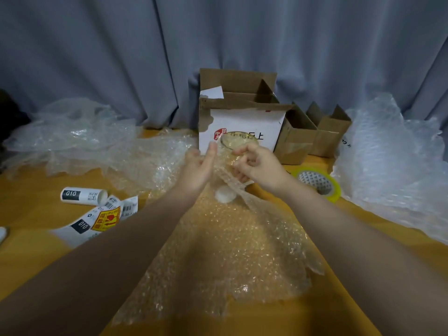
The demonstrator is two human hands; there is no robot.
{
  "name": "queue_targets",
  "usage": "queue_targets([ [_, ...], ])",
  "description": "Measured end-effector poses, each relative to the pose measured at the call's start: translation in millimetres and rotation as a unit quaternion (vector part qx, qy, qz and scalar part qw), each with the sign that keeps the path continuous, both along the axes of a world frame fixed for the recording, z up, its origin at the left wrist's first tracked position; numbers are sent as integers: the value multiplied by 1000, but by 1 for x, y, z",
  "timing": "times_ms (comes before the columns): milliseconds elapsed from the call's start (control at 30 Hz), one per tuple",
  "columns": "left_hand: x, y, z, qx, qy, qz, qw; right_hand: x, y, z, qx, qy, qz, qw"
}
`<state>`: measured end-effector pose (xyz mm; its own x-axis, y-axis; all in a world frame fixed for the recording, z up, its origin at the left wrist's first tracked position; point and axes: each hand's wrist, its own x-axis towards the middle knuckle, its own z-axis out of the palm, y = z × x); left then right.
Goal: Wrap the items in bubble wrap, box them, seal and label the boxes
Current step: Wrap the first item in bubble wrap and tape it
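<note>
The orange tabletop (pixel 36 180) is mostly buried: a big bubble wrap sheet (pixel 230 251) runs down the middle, there's a crumpled wrap heap (pixel 72 137) off to the left, and an open white-faced cardboard box (pixel 242 124) sits at the back with smaller brown boxes (pixel 315 139) just right of it. Both hands are up in front of that box with a clear glass (pixel 238 140) between them, half rolled in the sheet's far end. The left hand (pixel 198 166) is flat with straight fingers against the wrap, and the right hand (pixel 257 166) is curled, pinching the wrap by the glass. Smaller stuff: a yellow-green tape roll (pixel 334 190) near the right wrist and label rolls (pixel 82 196) on the left.
</note>
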<state>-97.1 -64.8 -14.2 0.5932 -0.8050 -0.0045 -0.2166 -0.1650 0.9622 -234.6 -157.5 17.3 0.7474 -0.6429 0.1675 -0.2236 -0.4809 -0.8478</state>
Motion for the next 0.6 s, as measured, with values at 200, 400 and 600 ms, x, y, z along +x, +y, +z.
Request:
queue_targets([
  [200, 9, 0, -4, 32, -159, -61, 985, 10, 3, -5, -138, 15, -72, 988],
  [400, 20, 9, -27, 97, -211, -52, 971, 11, -27, 3, -222, 197, -109, 949],
  [600, 14, 17, -23, 138, -190, -102, 967, 6, -38, 3, -290, 219, -106, 926],
])
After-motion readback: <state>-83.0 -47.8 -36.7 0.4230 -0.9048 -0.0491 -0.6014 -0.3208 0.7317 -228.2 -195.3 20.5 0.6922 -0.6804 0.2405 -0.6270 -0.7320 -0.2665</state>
